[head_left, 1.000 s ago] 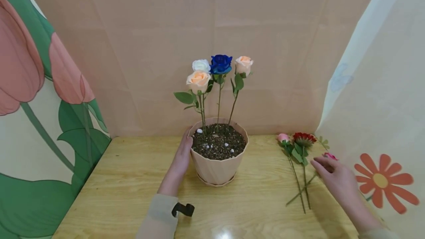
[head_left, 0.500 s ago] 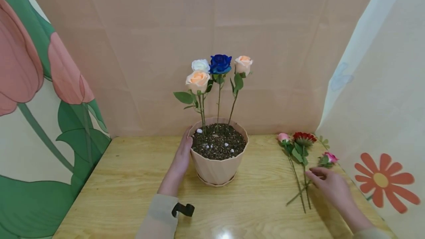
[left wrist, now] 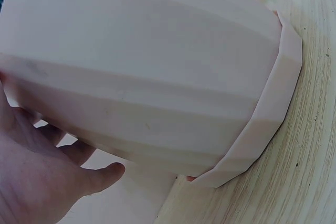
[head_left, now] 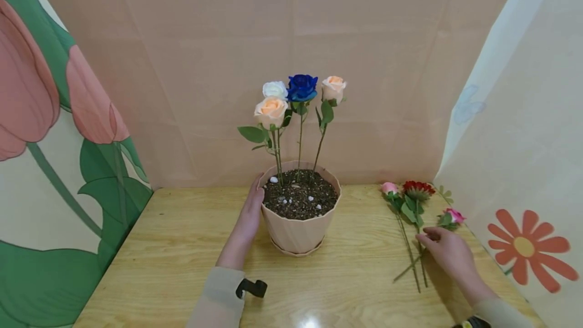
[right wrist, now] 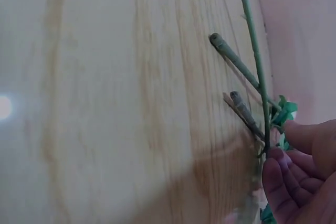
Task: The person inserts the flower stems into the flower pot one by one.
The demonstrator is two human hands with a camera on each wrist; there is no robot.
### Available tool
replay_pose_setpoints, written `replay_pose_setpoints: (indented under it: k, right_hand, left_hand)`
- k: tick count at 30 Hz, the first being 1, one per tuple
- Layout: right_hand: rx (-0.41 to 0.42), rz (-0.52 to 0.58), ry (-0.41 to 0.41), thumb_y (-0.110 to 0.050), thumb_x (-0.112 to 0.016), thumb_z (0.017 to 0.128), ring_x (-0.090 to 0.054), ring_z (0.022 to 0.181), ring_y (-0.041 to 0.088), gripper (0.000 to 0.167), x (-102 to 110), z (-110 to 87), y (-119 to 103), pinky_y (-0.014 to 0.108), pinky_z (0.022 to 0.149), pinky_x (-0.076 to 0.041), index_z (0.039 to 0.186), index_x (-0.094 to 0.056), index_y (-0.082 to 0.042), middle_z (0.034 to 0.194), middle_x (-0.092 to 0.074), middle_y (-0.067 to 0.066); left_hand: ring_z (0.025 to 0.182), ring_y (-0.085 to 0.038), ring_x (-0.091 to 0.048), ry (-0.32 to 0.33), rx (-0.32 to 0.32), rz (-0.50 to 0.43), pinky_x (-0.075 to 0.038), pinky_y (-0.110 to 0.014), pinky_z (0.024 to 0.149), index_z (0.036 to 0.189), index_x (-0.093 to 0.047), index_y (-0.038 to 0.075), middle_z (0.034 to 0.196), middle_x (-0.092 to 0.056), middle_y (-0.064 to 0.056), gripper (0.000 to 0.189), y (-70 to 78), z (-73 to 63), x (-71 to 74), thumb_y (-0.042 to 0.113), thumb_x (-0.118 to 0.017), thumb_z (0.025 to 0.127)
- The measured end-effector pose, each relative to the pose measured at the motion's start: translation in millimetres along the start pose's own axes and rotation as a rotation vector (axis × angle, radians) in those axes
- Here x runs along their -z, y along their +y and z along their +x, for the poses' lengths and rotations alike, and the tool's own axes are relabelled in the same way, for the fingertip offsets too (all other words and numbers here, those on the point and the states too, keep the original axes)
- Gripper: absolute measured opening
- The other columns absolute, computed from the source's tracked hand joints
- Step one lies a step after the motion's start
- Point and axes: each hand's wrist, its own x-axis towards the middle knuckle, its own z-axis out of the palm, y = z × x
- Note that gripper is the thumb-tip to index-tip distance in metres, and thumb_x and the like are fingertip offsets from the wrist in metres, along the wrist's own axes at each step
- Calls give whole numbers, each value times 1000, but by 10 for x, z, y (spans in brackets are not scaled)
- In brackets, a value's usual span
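A pale pink flower pot point(head_left: 298, 234) filled with dark soil stands on the table. My left hand point(head_left: 250, 211) rests against its left side; in the left wrist view the fingers point(left wrist: 79, 150) lie along the wall, the little finger apart from it. Planted upright are a blue rose point(head_left: 302, 88), a white rose point(head_left: 275, 90) and two peach roses point(head_left: 271, 111). At the right my right hand point(head_left: 451, 252) pinches the green stem point(right wrist: 255, 51) of a bright pink rose point(head_left: 454, 215). That stem crosses those of a light pink rose point(head_left: 389, 188) and a red flower point(head_left: 418, 190).
The wooden table point(head_left: 182, 247) meets a plain beige backdrop point(head_left: 218, 65) at the back. A tulip-patterned panel point(head_left: 100, 100) stands on the left, and a panel with a printed orange flower point(head_left: 522, 247) borders the right edge.
My right hand has moved down and left from the bright pink rose's head to its stem, uncovering the bloom. My left hand and the pot stay where they were.
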Motion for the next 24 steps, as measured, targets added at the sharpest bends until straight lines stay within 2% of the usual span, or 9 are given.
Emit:
replay_pose_setpoints:
  k: [5, 12, 19, 24]
  right_hand:
    - [-5, -1, 6, -37, -76, 106, -71, 105, 52, 56, -17, 16, -36, 66, 87, -55, 132, -70, 12, 119, -76, 29]
    - [-3, -29, 6, -36, -80, 103, -70, 107, 54, 56, -31, 42, -61, 66, 87, -55, 130, -71, 12, 122, -75, 32]
    - [18, -14, 47, -30, -83, 100, -74, 93, 41, 49, -70, -4, -55, 55, 76, -56, 128, -73, 8, 106, -78, 22]
    - [-31, 3, 91, -35, -81, 102, -72, 87, 34, 47, -34, -94, -21, 44, 67, -53, 125, -75, 6, 105, -79, 19]
  left_hand:
    - [169, -36, 0, 1, -5, 9, -2, -71, 130, 179, -13, 26, 185, -7, -7, 64, 12, -3, -8, 48, -25, 121]
    - [169, -35, -2, 10, -7, 1, -3, -70, 130, 179, -13, 27, 185, -9, -6, 64, 6, 4, -11, 49, -25, 121]
    - [169, -35, -1, 17, -6, -12, -3, -69, 131, 179, -13, 21, 185, -8, -9, 64, 17, -3, -20, 46, -25, 121]
    - [169, -36, -2, 19, 3, -15, -3, -69, 131, 179, -15, 23, 185, -8, -8, 64, 19, -7, -10, 48, -27, 121]
